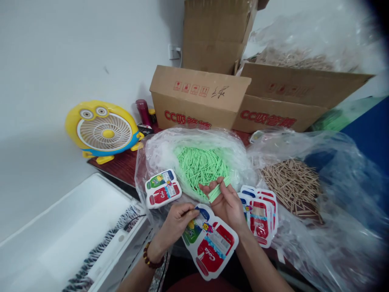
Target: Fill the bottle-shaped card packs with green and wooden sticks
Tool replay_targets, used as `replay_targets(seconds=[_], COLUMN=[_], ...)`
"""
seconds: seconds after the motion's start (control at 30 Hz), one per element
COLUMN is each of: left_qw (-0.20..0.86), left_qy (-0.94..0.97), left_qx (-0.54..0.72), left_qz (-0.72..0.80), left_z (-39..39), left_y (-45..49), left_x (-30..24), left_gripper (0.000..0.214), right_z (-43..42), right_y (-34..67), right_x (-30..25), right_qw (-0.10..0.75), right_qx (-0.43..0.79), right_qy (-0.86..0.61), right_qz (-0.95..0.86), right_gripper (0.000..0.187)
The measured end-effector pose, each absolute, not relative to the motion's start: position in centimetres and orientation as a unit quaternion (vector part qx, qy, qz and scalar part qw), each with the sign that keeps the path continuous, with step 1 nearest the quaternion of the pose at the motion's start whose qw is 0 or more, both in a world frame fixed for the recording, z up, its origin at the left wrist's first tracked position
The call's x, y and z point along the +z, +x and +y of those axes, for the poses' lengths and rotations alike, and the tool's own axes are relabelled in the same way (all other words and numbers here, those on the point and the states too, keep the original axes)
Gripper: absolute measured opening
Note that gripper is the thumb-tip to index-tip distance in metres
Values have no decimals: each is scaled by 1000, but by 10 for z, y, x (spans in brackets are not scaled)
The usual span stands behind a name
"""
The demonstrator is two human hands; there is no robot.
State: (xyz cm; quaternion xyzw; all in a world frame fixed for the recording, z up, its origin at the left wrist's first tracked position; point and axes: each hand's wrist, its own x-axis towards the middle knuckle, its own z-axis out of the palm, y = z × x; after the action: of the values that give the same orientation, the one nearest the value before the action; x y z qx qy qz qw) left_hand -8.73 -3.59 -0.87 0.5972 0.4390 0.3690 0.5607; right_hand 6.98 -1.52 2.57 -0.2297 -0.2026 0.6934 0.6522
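Observation:
My left hand (179, 221) pinches the upper left edge of a bottle-shaped candy packet (212, 247) printed with Sprite and Cola pictures. Above that packet, my right hand (226, 200) holds a few thin green sticks (215, 193) between thumb and fingers. Just beyond it lies a heap of the same green sticks (197, 164) in an opened clear plastic bag (240, 156). Matching packets lie on both sides: a small pile (162, 190) to the left and an overlapping stack (261, 219) beside my right wrist.
Brown sticks (291, 184) fill another plastic bag at right. Cardboard boxes (194, 95) stand behind. A yellow fan (106, 127) and a dark red bottle (142, 111) sit at the back left. A white bin (45, 235) with a row of packets (100, 251) is at lower left.

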Motion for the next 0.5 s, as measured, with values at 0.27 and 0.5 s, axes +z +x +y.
replay_targets(seconds=[0.27, 0.5], left_qw=[531, 557], left_qy=[610, 576], left_qx=[404, 415], left_qz=[427, 430], left_z=[-35, -35], left_y=[-79, -80], left_x=[-9, -12], left_gripper=[30, 25], right_z=[-37, -47], right_y=[63, 65], right_x=[23, 23], right_qw=[642, 611], right_qx=[688, 670], right_qy=[-302, -377], right_qz=[-152, -189], right_gripper=[19, 21])
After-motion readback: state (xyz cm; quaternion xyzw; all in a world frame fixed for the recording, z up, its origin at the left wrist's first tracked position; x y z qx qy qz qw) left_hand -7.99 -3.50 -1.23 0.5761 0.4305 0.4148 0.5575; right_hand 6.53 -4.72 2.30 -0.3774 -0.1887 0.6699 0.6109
